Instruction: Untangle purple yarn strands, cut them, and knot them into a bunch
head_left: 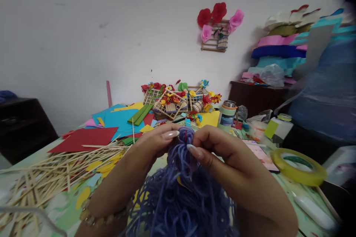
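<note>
While hands point(155, 142) point(222, 152) pinch yarn point(191, 207) | sticks point(32, 189) left | tape point(303, 178) near table's point(62, 207) right edge

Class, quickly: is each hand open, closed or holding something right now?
Left hand: closed, holding the purple yarn near its gathered top.
Right hand: closed, pinching the same yarn.

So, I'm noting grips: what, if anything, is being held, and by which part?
Purple yarn, held by its gathered top: the left hand grips one side, the right hand the other.
</note>
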`<state>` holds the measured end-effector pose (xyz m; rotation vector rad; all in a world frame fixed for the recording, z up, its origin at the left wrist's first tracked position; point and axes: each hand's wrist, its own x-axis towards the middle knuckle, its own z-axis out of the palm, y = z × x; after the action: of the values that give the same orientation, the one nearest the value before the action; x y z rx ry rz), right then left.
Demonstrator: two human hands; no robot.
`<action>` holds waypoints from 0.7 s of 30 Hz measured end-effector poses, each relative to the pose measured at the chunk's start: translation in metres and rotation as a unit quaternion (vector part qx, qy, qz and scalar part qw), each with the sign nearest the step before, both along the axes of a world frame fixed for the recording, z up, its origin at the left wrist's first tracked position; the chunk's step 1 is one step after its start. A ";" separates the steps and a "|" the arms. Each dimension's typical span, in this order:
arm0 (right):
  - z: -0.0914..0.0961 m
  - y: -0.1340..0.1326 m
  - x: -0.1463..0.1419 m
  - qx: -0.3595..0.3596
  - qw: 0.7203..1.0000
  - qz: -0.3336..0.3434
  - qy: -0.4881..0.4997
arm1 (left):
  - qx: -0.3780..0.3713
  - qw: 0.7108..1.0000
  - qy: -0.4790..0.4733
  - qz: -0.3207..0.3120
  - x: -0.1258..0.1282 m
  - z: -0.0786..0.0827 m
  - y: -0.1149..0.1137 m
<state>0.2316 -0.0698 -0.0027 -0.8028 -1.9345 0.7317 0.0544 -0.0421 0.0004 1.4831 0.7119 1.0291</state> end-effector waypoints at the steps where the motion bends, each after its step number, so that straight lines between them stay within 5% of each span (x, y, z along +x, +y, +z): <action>1: -0.001 0.001 -0.001 -0.003 1.000 0.002 0.010 | -0.001 1.000 -0.014 -0.010 0.001 0.001 -0.001; 9: -0.002 0.010 0.003 -0.042 0.995 0.013 0.089 | 0.057 0.997 0.015 0.050 0.000 0.005 -0.008; 16: 0.001 0.021 0.006 0.005 0.973 0.005 0.230 | 0.048 0.993 0.104 0.027 -0.003 0.008 -0.007; 21: 0.001 0.022 0.007 0.023 0.968 -0.008 0.249 | 0.040 0.994 0.082 0.060 -0.003 0.008 -0.011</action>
<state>0.2383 -0.0478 -0.0018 -0.5395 -1.4835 0.7886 0.0518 -0.0531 0.0080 1.6232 0.8948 1.0440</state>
